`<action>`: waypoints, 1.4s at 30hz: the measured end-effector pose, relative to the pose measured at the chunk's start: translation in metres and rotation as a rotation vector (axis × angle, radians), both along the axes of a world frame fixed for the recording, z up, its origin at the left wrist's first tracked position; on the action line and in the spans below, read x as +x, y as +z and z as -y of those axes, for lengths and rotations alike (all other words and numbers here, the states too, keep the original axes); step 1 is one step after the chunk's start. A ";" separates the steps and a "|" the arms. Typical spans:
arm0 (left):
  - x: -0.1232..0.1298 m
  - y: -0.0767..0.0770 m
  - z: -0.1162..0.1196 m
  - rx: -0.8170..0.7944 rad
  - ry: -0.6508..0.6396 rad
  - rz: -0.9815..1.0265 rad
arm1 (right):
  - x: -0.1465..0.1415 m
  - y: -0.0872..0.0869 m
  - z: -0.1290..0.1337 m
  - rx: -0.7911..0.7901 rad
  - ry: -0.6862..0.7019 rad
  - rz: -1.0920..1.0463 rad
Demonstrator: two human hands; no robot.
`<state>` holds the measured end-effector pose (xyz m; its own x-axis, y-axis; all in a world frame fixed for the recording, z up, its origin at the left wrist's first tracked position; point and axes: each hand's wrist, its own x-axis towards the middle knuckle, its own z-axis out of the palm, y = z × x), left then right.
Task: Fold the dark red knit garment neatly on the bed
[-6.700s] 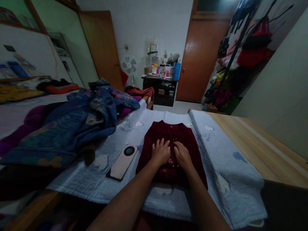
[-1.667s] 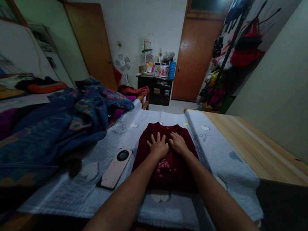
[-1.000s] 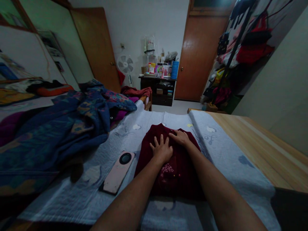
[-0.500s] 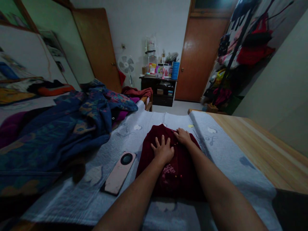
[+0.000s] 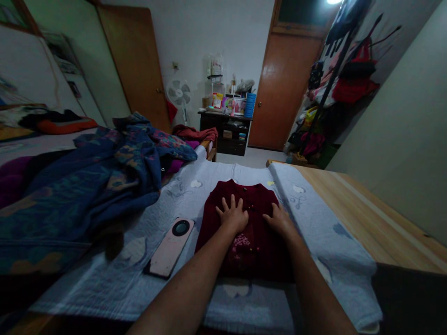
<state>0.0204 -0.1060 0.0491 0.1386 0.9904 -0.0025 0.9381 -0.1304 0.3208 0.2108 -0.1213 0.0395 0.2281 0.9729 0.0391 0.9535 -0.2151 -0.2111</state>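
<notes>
A dark red garment (image 5: pixel 256 232), folded into a compact shape, lies on the pale blue bed cover (image 5: pixel 223 291). Its collar points away from me, and a pink embroidered pattern and small buttons show on its front. My left hand (image 5: pixel 233 215) rests flat on the garment's left half with its fingers spread. On the right side of the garment lies my right hand (image 5: pixel 280 220), fingers stretched out near the edge. A pink smartphone (image 5: pixel 170 251) with a round black camera ring lies face down just left of the garment.
Heaped clothes with a blue floral piece (image 5: pixel 118 177) cover the left. Bare wooden board (image 5: pixel 349 204) runs along the right. Beyond the bed stand a dark cabinet (image 5: pixel 223 146), a white fan (image 5: pixel 179 93) and a closed door (image 5: pixel 272 88). Bags and clothes (image 5: pixel 352 90) hang at right.
My right hand has moved from near the collar toward the garment's right edge, uncovering the collar. My left hand stays spread in the same place. The view has shifted slightly.
</notes>
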 end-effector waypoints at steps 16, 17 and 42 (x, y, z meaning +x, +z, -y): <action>0.001 0.003 0.004 0.013 0.011 0.013 | -0.031 -0.009 0.027 0.070 -0.148 0.033; 0.001 0.003 0.004 0.013 0.012 0.015 | -0.031 -0.009 0.027 0.071 -0.150 0.028; 0.004 0.001 0.003 0.022 0.029 -0.056 | -0.037 -0.007 0.036 0.123 -0.158 0.044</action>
<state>0.0241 -0.1089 0.0500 0.1098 0.9939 0.0122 0.9580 -0.1091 0.2651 0.1741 -0.1570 0.0330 0.3734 0.9123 0.1682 0.9186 -0.3384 -0.2040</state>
